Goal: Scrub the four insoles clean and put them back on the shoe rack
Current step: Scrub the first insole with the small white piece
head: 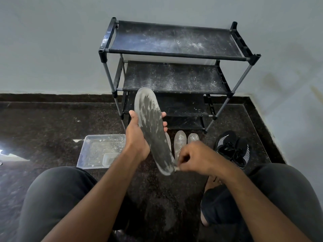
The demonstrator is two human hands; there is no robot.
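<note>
- You hold the long grey insole (153,130), streaked with pale powder, in the air in front of the black four-tier shoe rack (174,49), toe tilted toward it.
- Your left hand (138,135) grips its middle from behind; your right hand (195,158) pinches something small at the heel edge, too hidden to name.
- Brace the middle firmly and work from heel to toe, so that the dust falls away from you.
- Other dusty insoles (180,142) lie on the floor just before the rack.
- The clear plastic tray (97,151) sits left of them, the black knit sneakers (232,147) right.

Left hand (138,137) gripping dusty insole (153,131), right hand (195,158) pinching its heel
</note>
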